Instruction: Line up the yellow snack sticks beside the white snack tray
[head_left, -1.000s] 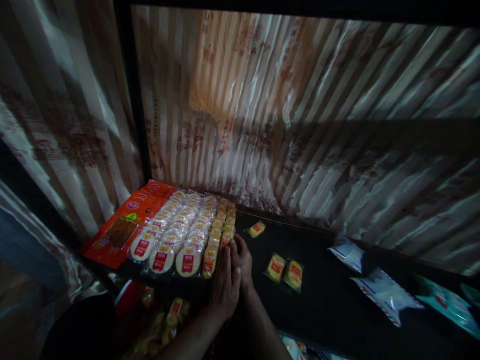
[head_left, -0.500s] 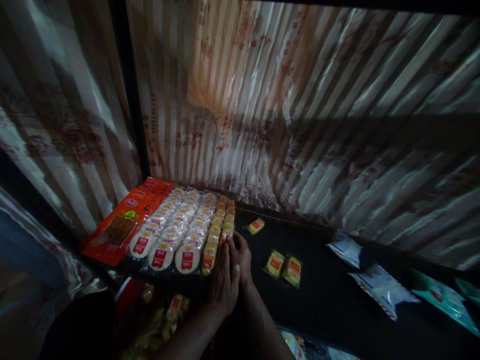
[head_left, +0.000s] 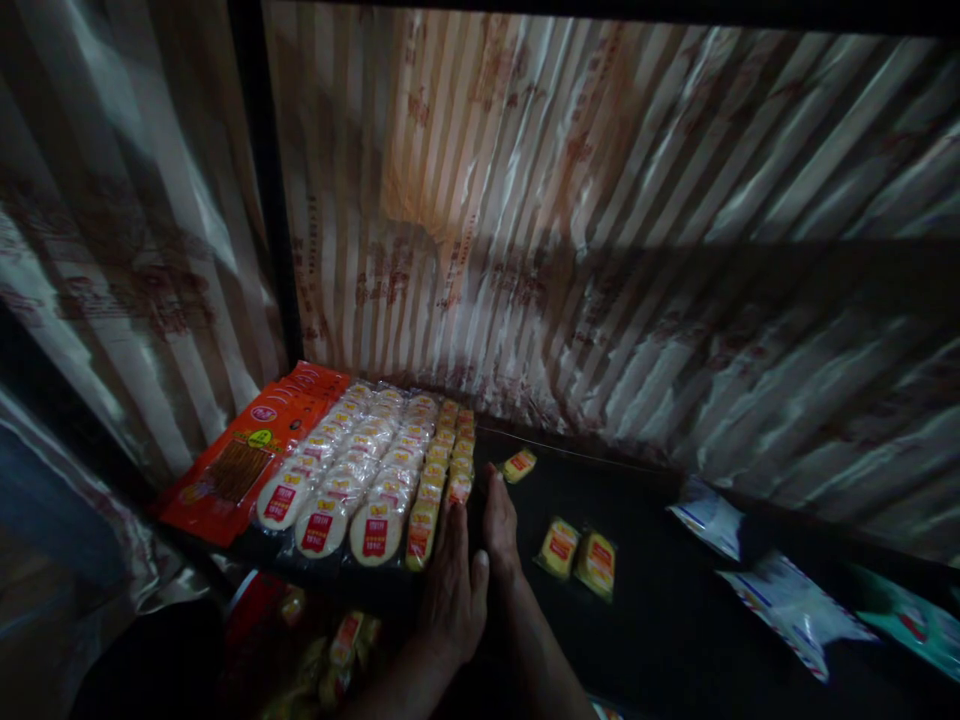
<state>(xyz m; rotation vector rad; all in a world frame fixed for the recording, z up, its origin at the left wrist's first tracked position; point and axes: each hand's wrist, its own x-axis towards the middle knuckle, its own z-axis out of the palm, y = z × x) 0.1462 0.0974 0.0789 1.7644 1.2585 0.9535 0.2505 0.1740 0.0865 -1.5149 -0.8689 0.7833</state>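
Observation:
My left hand lies with fingers stretched forward against the front right end of the rows of small yellow snack packets. Its fingertips touch or nearly touch the end packet of the right-hand row, which has a red label. My right hand is held edge-on, fingers straight and together, a small gap to the right of my left hand. Nothing shows in its grasp. Left of the yellow packets stand overlapping rows of round white rice crackers in clear wrappers.
Orange snack bags lie at the left end of the black shelf. Loose yellow packets lie right of my hands, with white-blue bags and a green bag farther right. A dark post rises behind; striped sheeting hangs along the back.
My right hand has come away from the yellow packets and moved slightly right, opening a gap between the hands. My left hand stays beside the rows. The view has shifted a little.

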